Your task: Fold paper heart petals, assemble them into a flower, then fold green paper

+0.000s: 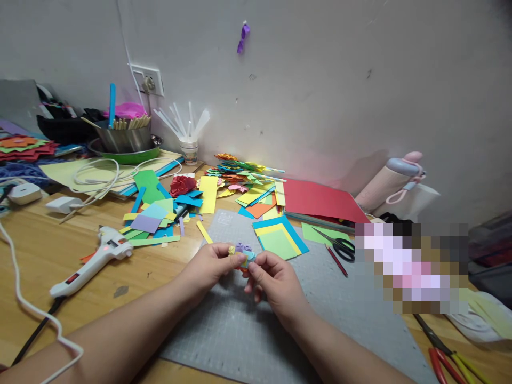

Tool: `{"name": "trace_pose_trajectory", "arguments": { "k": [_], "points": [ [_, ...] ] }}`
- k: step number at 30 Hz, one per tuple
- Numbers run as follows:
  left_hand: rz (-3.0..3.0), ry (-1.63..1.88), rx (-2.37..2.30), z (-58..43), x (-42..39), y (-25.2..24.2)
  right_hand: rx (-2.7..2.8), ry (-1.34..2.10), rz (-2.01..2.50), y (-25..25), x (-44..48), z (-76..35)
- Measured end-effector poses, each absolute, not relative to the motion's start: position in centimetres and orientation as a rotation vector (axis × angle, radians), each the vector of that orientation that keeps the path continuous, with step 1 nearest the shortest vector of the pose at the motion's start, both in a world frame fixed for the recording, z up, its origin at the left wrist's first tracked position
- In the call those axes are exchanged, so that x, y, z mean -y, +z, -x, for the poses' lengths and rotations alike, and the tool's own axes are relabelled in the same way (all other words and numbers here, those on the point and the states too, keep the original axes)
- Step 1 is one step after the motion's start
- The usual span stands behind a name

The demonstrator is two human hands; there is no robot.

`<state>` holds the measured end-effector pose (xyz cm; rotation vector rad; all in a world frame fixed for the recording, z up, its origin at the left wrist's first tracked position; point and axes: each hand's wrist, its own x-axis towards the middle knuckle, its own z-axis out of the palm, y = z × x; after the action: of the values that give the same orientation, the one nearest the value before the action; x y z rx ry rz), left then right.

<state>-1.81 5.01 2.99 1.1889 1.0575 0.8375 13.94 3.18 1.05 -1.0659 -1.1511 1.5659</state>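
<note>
while both hands are raised over the grey cutting mat (224, 330), they share a small paper piece (243, 248), folded in purple, light blue, yellow and orange. the left hand (218, 261) pinches it between thumb and fingers from its left side; the right hand (276, 274) grips its right edge with thumb and forefinger, the other fingers curled below. how the folds are joined is too small to tell.

just beyond the piece, a stack of square sheets (280, 240) in blue, yellow and green lies partly on the mat. to its right are a green sheet (307, 231), black-handled scissors (340, 246) and a dark red pencil (336, 261). farther back, a large red sheet (320, 200) lies near a pile of layered paper flowers (228, 168).

on the left of the wooden table (148, 266), a white glue gun (92, 261) rests beside a heap of coloured paper scraps (146, 224), with a crumpled red paper flower (183, 185) behind them. against the wall, a paper cup (189, 152) holds translucent white sticks (190, 120). at lower right, scissors with red and yellow handles (452, 357) lie near a blurred-out patch.
</note>
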Motion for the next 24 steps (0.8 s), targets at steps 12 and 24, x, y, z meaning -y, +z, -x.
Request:
{"name": "trace_pose_trajectory", "arguments": {
  "k": [12, 24],
  "points": [
    [-1.130, 0.909, -0.933, 1.5, -4.8, 2.4, 1.190, 1.545, 1.040, 0.4, -3.1, -14.0],
    [-1.067, 0.862, -0.980, 1.4, -5.0, 2.1, 1.079, 1.614, 1.049, 1.3, -3.0, -14.2]
  ]
}}
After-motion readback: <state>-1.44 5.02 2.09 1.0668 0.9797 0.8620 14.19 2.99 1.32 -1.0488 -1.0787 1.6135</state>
